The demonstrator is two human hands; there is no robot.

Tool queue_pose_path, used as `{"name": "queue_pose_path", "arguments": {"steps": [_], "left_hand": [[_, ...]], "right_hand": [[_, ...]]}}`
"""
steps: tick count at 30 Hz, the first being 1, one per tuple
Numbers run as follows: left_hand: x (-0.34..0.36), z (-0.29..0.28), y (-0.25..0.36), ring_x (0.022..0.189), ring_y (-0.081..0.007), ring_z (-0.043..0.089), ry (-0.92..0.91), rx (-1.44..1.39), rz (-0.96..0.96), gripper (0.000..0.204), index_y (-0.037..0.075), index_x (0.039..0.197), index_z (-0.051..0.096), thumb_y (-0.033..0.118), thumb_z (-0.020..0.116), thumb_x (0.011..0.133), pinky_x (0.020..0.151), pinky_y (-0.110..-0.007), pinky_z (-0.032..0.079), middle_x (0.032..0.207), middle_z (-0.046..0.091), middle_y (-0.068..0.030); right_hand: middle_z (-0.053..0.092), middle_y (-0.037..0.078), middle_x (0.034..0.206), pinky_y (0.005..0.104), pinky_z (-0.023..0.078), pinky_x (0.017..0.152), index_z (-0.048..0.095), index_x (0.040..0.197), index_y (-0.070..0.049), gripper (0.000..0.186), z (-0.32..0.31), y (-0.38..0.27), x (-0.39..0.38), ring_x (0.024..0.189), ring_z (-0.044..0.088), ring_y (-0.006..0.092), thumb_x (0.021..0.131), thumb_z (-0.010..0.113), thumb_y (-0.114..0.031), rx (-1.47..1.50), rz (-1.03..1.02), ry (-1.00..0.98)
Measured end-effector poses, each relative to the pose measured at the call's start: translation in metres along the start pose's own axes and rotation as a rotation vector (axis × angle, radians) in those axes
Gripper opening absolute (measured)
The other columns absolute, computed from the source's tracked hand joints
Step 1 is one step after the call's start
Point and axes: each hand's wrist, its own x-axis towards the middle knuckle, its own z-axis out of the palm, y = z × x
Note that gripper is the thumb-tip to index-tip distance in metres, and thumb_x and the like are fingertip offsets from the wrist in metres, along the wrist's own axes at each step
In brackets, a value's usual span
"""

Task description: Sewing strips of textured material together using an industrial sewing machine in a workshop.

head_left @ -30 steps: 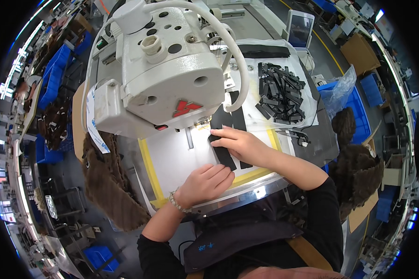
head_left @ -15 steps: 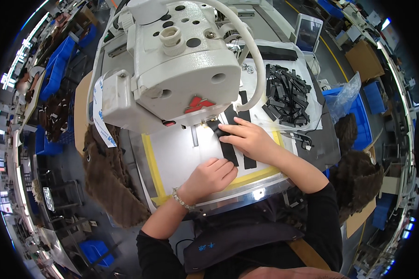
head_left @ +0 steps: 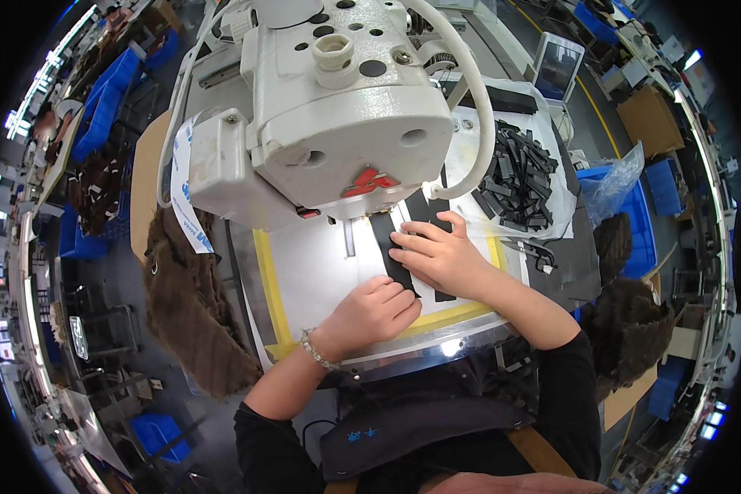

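Under the head of a white industrial sewing machine, a black fabric strip runs toward me over a white work plate. My left hand is curled closed at the near end of this strip, its fingertips partly hidden. My right hand lies open, fingers stretched, with its fingertips at the strip's right edge. Beneath the right hand a second black strip shows, lying alongside the first. A narrow slot-like grey piece sits on the plate to the left.
Yellow tape borders the plate. To the right, many small black pieces are heaped on white sheeting. Brown furry material hangs at the left, and more lies at the right. A blue bin with clear plastic stands beyond the table.
My right hand has drawn back slightly from the machine head, baring more of the strip. The left hand stays at the near end. The whole view has shifted a little.
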Motion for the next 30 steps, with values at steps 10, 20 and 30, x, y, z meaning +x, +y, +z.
{"name": "queue_pose_path", "arguments": {"steps": [10, 20, 30], "left_hand": [[-0.001, 0.001, 0.002, 0.082, -0.0146, 0.060, -0.058, 0.127, -0.251, 0.017, 0.008, 0.091, 0.067, 0.010, 0.063, 0.074, 0.080, -0.030, 0.045, 0.088, 0.062, -0.0011], [-0.003, 0.007, 0.006, 0.090, -0.0156, 0.062, 0.075, 0.286, -0.265, 0.017, 0.007, 0.091, 0.069, 0.016, 0.069, 0.076, 0.081, -0.033, 0.044, 0.092, 0.068, -0.0028], [0.000, 0.011, -0.003, 0.109, -0.0245, 0.060, -0.004, 0.181, -0.454, 0.039, 0.004, 0.114, 0.063, 0.023, 0.068, 0.080, 0.095, -0.040, 0.041, 0.116, 0.064, -0.0116]], "right_hand": [[0.050, 0.002, 0.137, 0.0457, 0.020, 0.102, 0.057, 0.128, -0.015, 0.052, 0.002, 0.001, 0.005, 0.128, 0.042, 0.0201, 0.082, 0.069, -0.036, -0.080, 0.173, -0.084], [0.061, -0.002, 0.122, 0.0422, 0.025, 0.091, 0.068, 0.108, -0.017, 0.034, 0.002, 0.003, 0.002, 0.116, 0.051, 0.0190, 0.076, 0.075, -0.026, 0.064, 0.143, 0.048], [0.059, 0.000, 0.115, 0.0412, 0.026, 0.089, 0.068, 0.104, -0.017, 0.030, 0.000, 0.002, 0.005, 0.111, 0.051, 0.0187, 0.075, 0.074, -0.023, 0.004, 0.194, 0.097]]}}
